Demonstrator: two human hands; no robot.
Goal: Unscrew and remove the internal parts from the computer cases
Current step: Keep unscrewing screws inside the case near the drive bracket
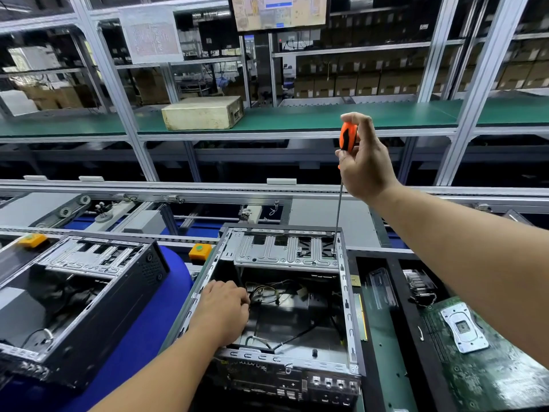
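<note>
The open computer case (282,295) sits right in front of you on the belt, with its silver drive cage (285,251) at the far end. Your right hand (364,162) is up high, fingers wrapped around the orange screwdriver (347,141). The long thin shaft points almost straight down, and its tip lands at the far right corner of the cage. So the screw is right below that hand. The screw itself is too small to see. Your left hand (224,310) is low, at the case's left wall. Its fingers curl toward the wires (267,292), but I cannot tell if they hold one.
</note>
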